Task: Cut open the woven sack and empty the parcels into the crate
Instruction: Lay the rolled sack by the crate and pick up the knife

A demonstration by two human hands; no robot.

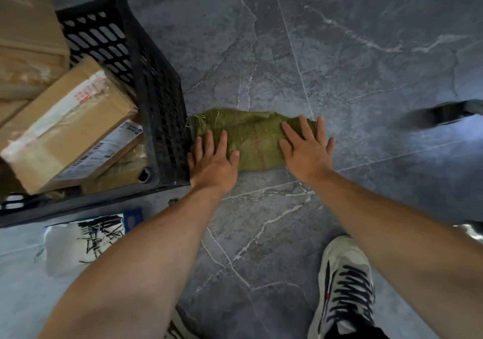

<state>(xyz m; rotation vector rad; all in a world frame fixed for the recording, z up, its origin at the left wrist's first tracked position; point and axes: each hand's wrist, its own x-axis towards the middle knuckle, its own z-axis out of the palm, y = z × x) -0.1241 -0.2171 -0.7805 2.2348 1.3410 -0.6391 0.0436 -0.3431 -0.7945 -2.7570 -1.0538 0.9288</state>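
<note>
A green woven sack (254, 137) lies folded into a flat bundle on the grey floor, right beside the black plastic crate (156, 98). My left hand (213, 161) presses flat on the sack's left end with straight fingers. On the sack's right end, my right hand (307, 148) lies flat with fingers spread. The crate holds several brown cardboard parcels (70, 127) with white shipping labels. No cutting tool shows.
A white bag with black scribbled print (83, 242) lies on the floor below the crate, a small blue item (133, 218) beside it. My shoe (345, 286) stands at lower right. A dark blurred object (444, 112) sits at the right edge.
</note>
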